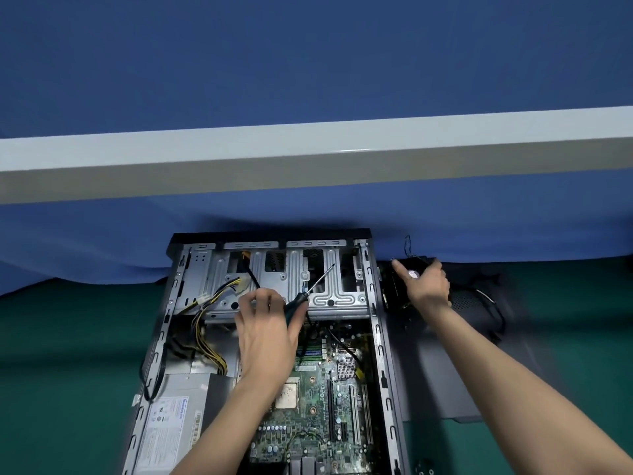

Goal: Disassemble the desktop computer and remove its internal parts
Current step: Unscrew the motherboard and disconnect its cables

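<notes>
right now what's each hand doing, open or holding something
Left hand: holds the screwdriver over the open computer case.
Right hand: grips the black fan beside the case.

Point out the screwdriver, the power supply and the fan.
screwdriver (320, 279), head view, on its metal shaft.
power supply (164, 426), head view, on its white label.
fan (413, 275), head view, on its hub sticker.
</notes>
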A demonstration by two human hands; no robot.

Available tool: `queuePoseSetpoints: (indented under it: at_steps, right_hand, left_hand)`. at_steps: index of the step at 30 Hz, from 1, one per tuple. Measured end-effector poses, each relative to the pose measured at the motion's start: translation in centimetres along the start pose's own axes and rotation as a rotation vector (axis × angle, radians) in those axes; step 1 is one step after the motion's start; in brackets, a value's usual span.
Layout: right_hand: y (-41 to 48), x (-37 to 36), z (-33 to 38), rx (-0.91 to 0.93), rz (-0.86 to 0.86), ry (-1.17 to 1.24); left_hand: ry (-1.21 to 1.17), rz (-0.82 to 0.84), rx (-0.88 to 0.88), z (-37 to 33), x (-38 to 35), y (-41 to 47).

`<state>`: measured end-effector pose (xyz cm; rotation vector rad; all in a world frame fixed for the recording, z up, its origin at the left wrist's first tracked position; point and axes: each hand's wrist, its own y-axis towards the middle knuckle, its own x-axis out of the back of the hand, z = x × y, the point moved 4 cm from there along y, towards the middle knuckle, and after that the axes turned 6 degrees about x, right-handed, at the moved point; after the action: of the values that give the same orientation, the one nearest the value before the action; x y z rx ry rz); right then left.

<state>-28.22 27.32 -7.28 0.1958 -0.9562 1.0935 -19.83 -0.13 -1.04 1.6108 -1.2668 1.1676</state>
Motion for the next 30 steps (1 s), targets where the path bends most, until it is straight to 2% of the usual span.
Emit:
queuePoseSetpoints:
  at_steps: [6,8,10,11,12,14,17,19,21,23,26,30]
  right_hand:
    - [-1.4,1.2,-1.3,0.139,-0.023,0.069]
    - [-2.5,2.0,-1.0,0.188,-0.127,-0.012]
    - [-4.7,3.2,0.8,0.342,-0.321,-0.087]
    - [-6.2,3.7,2.1,0.446,-0.380,-0.055]
    - [-8.0,3.7,3.4,0.542,-0.366,0.006]
    - [-11.9,2.7,5.9,0.639,-0.117,0.177]
    - [-17.4,-1.0,8.4,0.595,0.430,0.288]
    - [-20.0,-3.5,9.0,0.542,0.650,0.371]
    - [-20.9,-4.5,9.0,0.483,0.673,0.517]
    - [-21.1,-4.5,8.7,0.493,0.637,0.583]
    - [-21.6,-4.3,8.3,0.609,0.644,0.514]
    - [-23.4,-5.4,7.4,0.755,0.670,0.332]
  left_hand:
    - [0.000,0.028,-0.057,1.1,0.6,-0.4]
    - [-0.023,-0.002,-0.081,1.6,1.1,-0.9]
    - [-0.011,-0.046,-0.102,2.1,1.7,-1.6]
    - [-0.006,-0.070,-0.111,2.3,2.0,-2.1]
    - [-0.020,-0.085,-0.117,2.6,2.3,-2.5]
    - [-0.125,-0.047,-0.121,3.0,2.6,-3.2]
    - [-0.340,0.142,-0.088,3.1,2.3,-4.1]
    - [-0.400,0.250,-0.107,3.2,1.8,-4.6]
    - [-0.391,0.338,-0.186,3.4,1.6,-4.9]
    - [-0.260,0.398,-0.316,4.7,1.8,-4.8]
    - [-0.056,0.292,-0.483,6.8,2.9,-4.5]
    - [-0.085,0.258,-0.540,7.8,3.3,-5.5]
